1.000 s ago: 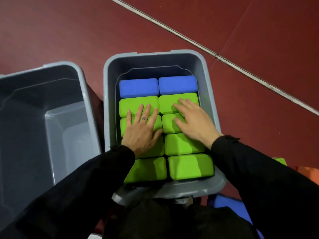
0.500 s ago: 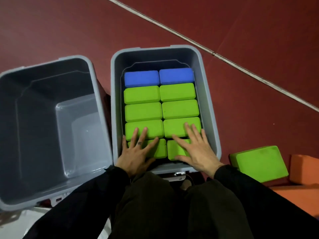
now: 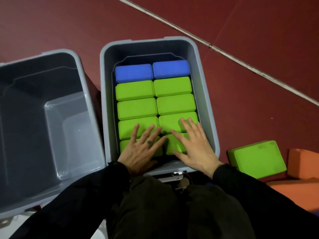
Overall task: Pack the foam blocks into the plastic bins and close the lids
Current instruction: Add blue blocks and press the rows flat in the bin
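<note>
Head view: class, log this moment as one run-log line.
left hand flat on near green blocks | right hand likewise | packed bin lidless | left bin empty | loose green block on floor

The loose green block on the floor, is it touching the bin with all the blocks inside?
Apart. The head view shows a strip of red floor between the loose green block and the packed bin.

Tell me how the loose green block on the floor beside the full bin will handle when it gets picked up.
The loose green foam block probably lifts light for its bulk, since it looks like foam. Its matte, faintly textured faces should grip well rather than slip. Flat sides and rounded edges suggest it will sit stable and not roll.
</note>
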`<action>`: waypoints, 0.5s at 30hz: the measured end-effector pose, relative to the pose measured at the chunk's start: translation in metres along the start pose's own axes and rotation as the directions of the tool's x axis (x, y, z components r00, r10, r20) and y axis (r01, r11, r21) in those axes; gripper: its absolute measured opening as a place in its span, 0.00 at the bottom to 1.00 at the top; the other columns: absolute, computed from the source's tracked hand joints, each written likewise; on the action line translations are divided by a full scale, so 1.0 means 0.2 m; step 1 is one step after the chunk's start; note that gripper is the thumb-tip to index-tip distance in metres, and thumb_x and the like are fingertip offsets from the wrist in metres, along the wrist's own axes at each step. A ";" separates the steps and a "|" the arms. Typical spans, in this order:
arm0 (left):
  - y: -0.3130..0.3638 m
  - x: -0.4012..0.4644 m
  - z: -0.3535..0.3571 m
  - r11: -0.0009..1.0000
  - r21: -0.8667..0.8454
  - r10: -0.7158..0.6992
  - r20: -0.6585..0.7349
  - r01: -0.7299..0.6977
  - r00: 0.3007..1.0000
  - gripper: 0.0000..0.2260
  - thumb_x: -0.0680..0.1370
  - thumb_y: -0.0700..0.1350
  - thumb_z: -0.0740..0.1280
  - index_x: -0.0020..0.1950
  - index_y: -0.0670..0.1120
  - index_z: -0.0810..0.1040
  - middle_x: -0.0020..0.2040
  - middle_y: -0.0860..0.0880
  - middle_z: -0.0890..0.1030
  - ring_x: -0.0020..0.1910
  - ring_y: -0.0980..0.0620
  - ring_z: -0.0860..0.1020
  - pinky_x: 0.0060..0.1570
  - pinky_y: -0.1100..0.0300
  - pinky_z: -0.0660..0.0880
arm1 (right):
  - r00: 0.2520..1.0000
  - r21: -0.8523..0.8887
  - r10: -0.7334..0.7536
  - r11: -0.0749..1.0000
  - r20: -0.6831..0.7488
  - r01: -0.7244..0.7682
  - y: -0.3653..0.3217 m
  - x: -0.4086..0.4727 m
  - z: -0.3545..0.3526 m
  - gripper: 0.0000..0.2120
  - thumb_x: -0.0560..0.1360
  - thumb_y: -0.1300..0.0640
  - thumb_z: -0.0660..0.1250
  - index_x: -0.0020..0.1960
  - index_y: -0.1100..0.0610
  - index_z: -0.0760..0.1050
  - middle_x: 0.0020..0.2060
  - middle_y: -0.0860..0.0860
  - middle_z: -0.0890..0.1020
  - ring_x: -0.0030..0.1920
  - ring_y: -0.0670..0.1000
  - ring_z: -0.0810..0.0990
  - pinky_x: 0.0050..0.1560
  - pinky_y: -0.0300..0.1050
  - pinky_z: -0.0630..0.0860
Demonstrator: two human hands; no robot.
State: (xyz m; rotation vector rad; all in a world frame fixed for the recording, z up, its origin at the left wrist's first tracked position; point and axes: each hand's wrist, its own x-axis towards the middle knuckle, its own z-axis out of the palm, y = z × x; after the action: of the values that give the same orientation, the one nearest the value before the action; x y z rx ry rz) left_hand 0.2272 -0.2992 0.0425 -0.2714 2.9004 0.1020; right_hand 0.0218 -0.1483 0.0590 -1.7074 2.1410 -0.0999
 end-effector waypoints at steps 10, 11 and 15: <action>0.10 0.24 -0.07 0.969 -0.207 0.094 -0.185 -0.133 0.978 0.06 0.77 0.45 0.63 0.49 0.47 0.79 0.50 0.48 0.80 0.45 0.46 0.76 0.36 0.51 0.77 | 0.710 0.688 0.466 0.256 0.528 -0.679 -0.02 0.10 -0.07 0.14 0.80 0.58 0.63 0.37 0.59 0.75 0.26 0.55 0.79 0.22 0.50 0.76 0.25 0.40 0.71; 0.10 0.25 -0.07 0.967 -0.232 0.069 -0.171 -0.109 0.983 0.05 0.77 0.44 0.64 0.48 0.47 0.79 0.50 0.48 0.79 0.45 0.45 0.75 0.34 0.50 0.78 | 0.688 0.668 0.478 0.248 0.546 -0.702 -0.01 0.13 -0.08 0.13 0.79 0.57 0.63 0.37 0.60 0.76 0.26 0.56 0.80 0.23 0.51 0.78 0.25 0.40 0.72; 0.14 0.26 -0.06 0.972 -0.230 0.017 -0.154 -0.053 0.988 0.05 0.74 0.42 0.69 0.48 0.48 0.80 0.49 0.49 0.79 0.44 0.46 0.76 0.33 0.53 0.77 | 0.660 0.627 0.520 0.273 0.543 -0.730 -0.01 0.18 -0.06 0.17 0.75 0.51 0.65 0.36 0.64 0.80 0.27 0.58 0.83 0.25 0.57 0.82 0.26 0.42 0.74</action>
State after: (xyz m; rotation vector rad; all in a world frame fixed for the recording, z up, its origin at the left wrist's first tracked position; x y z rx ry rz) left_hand 0.1703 -0.2817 0.0442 -0.2781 3.0448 0.4499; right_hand 0.0125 -0.1856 0.0608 -0.2197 1.9193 -0.5403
